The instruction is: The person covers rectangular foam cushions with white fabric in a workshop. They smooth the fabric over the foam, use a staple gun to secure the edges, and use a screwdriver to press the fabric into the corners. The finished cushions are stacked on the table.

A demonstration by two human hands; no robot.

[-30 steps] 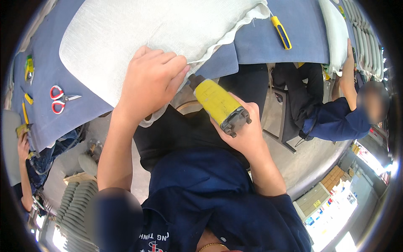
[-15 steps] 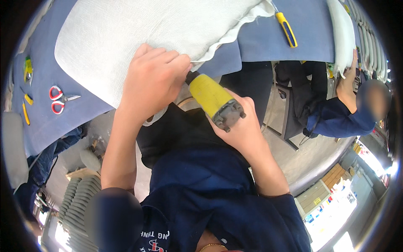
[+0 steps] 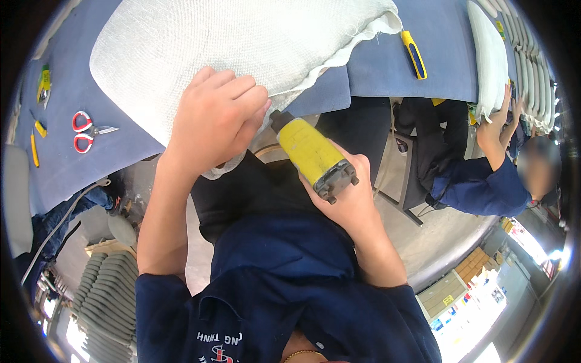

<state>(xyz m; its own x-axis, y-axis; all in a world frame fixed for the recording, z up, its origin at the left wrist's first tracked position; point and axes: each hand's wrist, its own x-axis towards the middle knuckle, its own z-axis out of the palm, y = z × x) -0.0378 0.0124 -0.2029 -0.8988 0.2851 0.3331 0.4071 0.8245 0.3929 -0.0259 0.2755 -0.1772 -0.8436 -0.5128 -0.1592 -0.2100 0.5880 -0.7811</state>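
Right hand (image 3: 351, 189): it is wrapped on a yellow block-shaped power tool with dark metal ends (image 3: 310, 151); the grip is mostly hidden behind the tool's body.
Black nose of the tool (image 3: 279, 120): it points up and to the left, just beside the left thumb; whether it touches the cloth, I cannot tell.
Left hand (image 3: 219, 124): its fingers are bent and clamped on the near edge of a large white piece of coarse woven fabric (image 3: 175, 54); the two hands are apart, with the nose between them.
White fabric: it lies before the person, with a rounded corner at left, a frayed, wavy edge at right, and its near border reaching past the table edge (what is inside it, I cannot see).
Good handling: in my judgement, the left hand should pull the cloth evenly, so that no fold sits under the nose. The nose should meet the edge squarely and firmly before the tool is fired. The thumb is better moved out of the line (this is the main danger).
Blue-grey table (image 3: 375, 75): a slim yellow-and-dark tool handle (image 3: 414, 55) lies right of the fabric; scissors with red-and-white handles (image 3: 91, 130) lie to its left, well apart.
Farther right: a co-worker in a dark blue shirt (image 3: 475, 190) has both hands near a white padded piece (image 3: 489, 66).
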